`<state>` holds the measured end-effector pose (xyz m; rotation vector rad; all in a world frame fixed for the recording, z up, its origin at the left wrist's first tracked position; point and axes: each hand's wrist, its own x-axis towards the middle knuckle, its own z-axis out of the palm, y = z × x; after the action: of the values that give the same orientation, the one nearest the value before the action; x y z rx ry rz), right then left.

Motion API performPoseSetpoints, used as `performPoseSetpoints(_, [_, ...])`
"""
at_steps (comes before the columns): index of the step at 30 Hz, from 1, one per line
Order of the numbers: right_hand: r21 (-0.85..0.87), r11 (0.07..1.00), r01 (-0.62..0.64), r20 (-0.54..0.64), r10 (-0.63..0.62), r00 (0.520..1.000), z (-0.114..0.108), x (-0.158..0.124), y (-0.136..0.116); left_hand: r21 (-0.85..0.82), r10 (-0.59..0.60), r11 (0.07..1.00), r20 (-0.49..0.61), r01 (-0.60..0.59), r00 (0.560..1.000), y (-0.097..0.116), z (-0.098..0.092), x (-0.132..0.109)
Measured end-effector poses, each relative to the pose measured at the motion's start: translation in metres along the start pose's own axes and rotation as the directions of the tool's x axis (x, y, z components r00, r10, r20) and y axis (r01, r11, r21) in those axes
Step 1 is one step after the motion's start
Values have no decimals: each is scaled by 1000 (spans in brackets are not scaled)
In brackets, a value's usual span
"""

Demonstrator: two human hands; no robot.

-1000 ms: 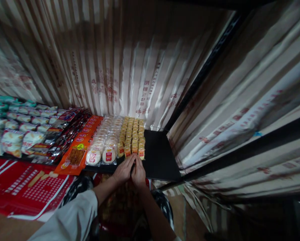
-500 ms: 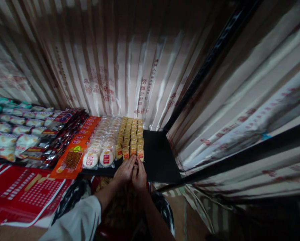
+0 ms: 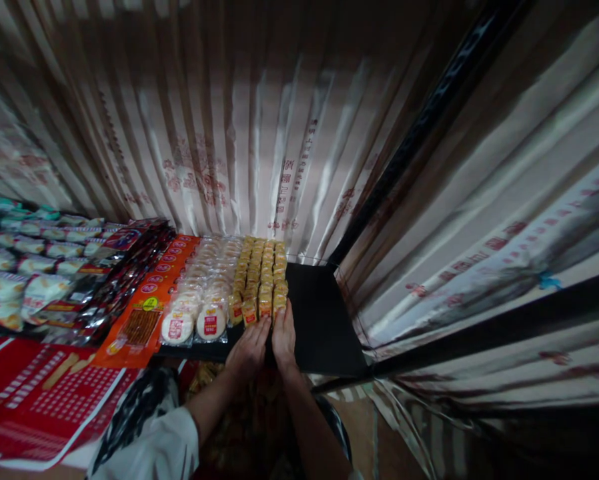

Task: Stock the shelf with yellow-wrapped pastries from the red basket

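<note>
Four rows of small yellow packets (image 3: 259, 277) stand near the right end of a black shelf (image 3: 319, 320), running from its rear edge towards its front edge. Left hand (image 3: 249, 348): fingertips at the front of the rows. Right hand (image 3: 284, 333): fingers at the front of the rightmost row. Fingers on both hands are extended and the hands are close together; whether either grip has hold of a packet cannot be told.

Left of the packets, in order: round white crackers (image 3: 211, 323) in clear wrappers, two rows; an orange bag (image 3: 172, 263), brown sticks (image 3: 138, 327) showing on its front, its near end over the front edge; dark shiny packs (image 3: 122, 283), overlapping; white packs (image 3: 44, 293) in several rows; green packs (image 3: 44, 212) at the rear.

Labels: orange-red on the front yellow packets, red on the crackers, a yellow spot on the orange bag; print too small to read. Red plastic sheeting (image 3: 79, 393) below the front edge bears white squares.

Behind the rear edge hangs a pleated pale curtain (image 3: 259, 133) printed with Chinese characters. A black post (image 3: 404, 160) rises at the right rear corner. Light is dim.
</note>
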<state>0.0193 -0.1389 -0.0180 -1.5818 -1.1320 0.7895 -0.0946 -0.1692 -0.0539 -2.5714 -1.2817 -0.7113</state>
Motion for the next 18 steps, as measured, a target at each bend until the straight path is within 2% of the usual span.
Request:
performPoseSetpoints(4, [-47,998,33,18,-32,999,8,2,2,24,-13,1000,4,13,1000,1,1,-1])
performPoseSetpoints(8, [-42,998,41,55,-38,998,7,5,5,-14,-20,1000,10,20,1000,1,1,-1])
performPoseSetpoints(12, [9,1000,26,68,-27,997,4,4,6,-62,-23,998,20,24,1000,0,-1,0])
performPoseSetpoints(18, [175,985,-8,44,0,999,-3,1,4,-58,-6,998,-51,3,999,0,-10,2])
